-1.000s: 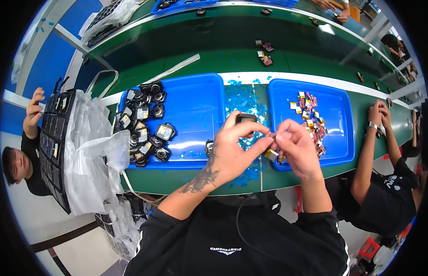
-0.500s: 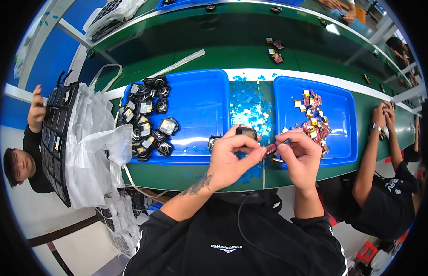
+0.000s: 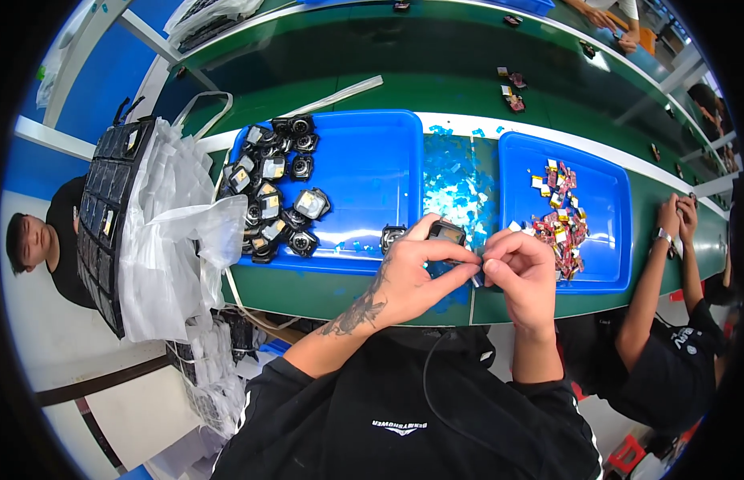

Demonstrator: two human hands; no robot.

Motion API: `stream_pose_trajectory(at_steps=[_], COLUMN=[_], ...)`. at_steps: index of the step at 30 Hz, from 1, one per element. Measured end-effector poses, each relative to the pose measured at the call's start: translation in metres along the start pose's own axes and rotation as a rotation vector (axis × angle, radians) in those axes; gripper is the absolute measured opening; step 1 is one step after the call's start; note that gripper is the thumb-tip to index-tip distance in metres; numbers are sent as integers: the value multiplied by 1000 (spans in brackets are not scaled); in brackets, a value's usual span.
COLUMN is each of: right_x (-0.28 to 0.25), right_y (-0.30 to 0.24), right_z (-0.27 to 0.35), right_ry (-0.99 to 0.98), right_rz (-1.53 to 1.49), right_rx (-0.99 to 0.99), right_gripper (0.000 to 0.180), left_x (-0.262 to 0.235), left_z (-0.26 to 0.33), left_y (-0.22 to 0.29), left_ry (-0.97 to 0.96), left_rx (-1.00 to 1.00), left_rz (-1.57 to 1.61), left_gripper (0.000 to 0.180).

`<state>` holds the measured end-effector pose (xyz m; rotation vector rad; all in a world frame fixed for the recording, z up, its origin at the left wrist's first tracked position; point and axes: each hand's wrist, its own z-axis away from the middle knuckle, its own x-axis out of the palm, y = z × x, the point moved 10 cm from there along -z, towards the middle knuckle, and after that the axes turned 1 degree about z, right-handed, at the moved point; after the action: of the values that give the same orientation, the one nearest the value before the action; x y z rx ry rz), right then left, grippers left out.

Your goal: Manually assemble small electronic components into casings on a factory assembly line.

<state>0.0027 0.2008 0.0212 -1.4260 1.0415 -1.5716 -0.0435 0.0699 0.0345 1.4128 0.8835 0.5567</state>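
Black, the small square module [image 3: 446, 233] sits pinched in the left hand [image 3: 412, 276], steadied above the counter [image 3: 340, 292] while the right hand [image 3: 520, 272] grip closes on its edge, fingertips working.

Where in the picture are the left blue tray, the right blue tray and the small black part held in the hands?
left blue tray [image 3: 372, 160], head view, bare floor.
right blue tray [image 3: 604, 188], head view, bare floor.
small black part [image 3: 446, 232], head view, top face.
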Motion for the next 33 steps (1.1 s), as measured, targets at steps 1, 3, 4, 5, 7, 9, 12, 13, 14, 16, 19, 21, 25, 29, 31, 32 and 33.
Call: stream_pose_trajectory(at_steps=[1,3,4,5,7,9,12,13,14,16,19,21,25,29,31,32,33], right_x=[1,1,1,2,0,0,3,4,4,4,25,31,22,7,-2,9,18], right_y=[1,4,5,2,2,0,-3,-4,-11,-18,-42,-47,-40,-25,-21,-27,-31], right_z=[0,2,3,3,1,0,-1,-2,-1,1,14,18,14,15,9,1,-4], right_ry=[2,52,50,36,31,37,57,55,91,127,152,146,116,95,176,151,125], right_rz=[0,-21,-21,-38,-55,16,60,59,194,327,928,921,792,764,721,870,1022], right_rx=[2,19,23,-11,-39,-66,-86,-84,-142,-199,-497,-586,-420,-326,-237,-251,-266], right_gripper=[16,16,16,16,16,16,15,15,16,16,17,19,20,18,20,24,30], left_x=[2,5,5,6,6,7,7,5,5,1,2,2,-1,-3,-5,-5,-6], left_z=[0,2,3,4,2,3,5,5,6,6,6,7,8,7,7,6,7], left_y=[-2,-2,0,1,6,6,-3,-4,-4,-9,-16,-17,-16,-16,-26,-26,-25], left_ry=[-19,4,28,31,46,31,35,53,55,95,64,59,62,68,88,71,71], left_rx=[-7,16,42,39,74,28,8,31,29,-19,-29,-31,-33,-44,-121,-105,-102], left_rz=[22,37,49,49,-10,8,8,-9,-8,18,27,32,82,110,224,225,224], left_gripper=[16,16,15,15,15,15,15,15,15,14,13,13,14,15,15,15,15])
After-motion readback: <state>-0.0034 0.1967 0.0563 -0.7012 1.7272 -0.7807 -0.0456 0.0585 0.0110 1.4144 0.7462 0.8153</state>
